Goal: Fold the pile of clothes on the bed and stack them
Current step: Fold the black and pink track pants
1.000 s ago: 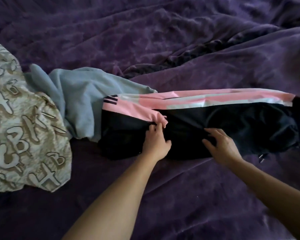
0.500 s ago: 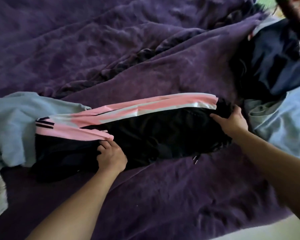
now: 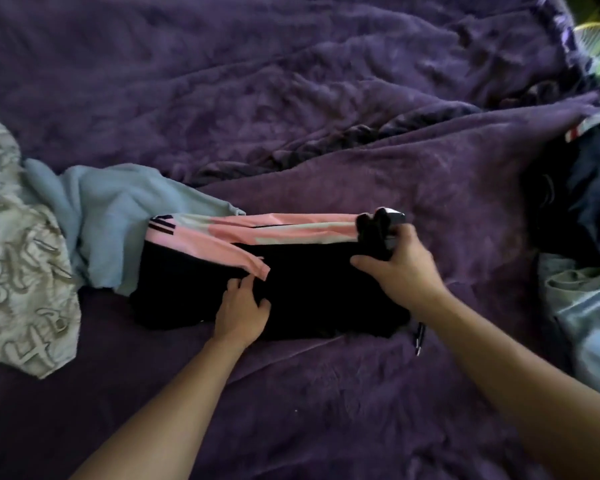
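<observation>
Black track pants (image 3: 312,289) with a pink and white side stripe lie lengthwise across the purple blanket (image 3: 291,98). My left hand (image 3: 242,308) presses flat on the black cloth near the middle, just below the pink hem. My right hand (image 3: 397,268) grips the bunched black waistband end, lifted and carried leftward over the pants. A drawstring tip (image 3: 419,336) trails at the lower right edge.
A light blue garment (image 3: 118,220) lies under the pants' left end, beside a beige letter-print garment (image 3: 18,254) at far left. Dark navy clothing (image 3: 589,195) and a pale blue piece (image 3: 589,323) pile at the right edge.
My right hand moved from the middle of the pants to their right end, gripped it, and has brought it leftward. The left hand stayed pressed in place. The camera swung right, then back.
</observation>
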A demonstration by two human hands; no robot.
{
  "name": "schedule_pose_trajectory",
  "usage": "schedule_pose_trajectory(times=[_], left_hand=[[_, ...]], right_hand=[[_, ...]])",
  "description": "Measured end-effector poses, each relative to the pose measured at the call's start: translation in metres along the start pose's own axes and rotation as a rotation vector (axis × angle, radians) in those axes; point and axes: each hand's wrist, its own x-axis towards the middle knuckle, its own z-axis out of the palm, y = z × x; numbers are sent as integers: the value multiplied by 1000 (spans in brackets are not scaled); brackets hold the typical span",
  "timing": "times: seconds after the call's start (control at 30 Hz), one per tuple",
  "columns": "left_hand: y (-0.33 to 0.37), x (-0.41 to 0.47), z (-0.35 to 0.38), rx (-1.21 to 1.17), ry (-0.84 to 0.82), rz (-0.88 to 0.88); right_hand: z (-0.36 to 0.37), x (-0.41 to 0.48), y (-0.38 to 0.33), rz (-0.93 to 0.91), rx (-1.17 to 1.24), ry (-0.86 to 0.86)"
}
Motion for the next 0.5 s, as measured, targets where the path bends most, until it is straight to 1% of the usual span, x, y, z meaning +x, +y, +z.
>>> schedule_pose_trajectory(times=[0.03,0.1,0.2,0.27,0.33,0.37,0.4,0.47,0.5], left_hand=[[-6,-3,-2,-41,11,16],[-18,-8,-3,-99,28,58],[-35,-13,2,-115,27,151],[-39,-14,5,-82,31,225],[-36,-16,8,-28,45,282],[-33,-18,10,-4,40,302],[-27,-19,13,22,21,318],[-13,-19,21,97,-72,330],[-7,-18,27,148,-131,328]], right_hand=[[26,3,-12,-8,-52,-43],[80,12,-27,34,-136,-150],[147,16,-27,129,-163,-315],[164,18,-22,170,-109,-370],[157,23,-17,228,85,-402],[146,27,-11,217,153,-377],[130,30,-3,158,151,-275],[93,38,20,17,-34,69],[74,41,33,-2,-124,216]])
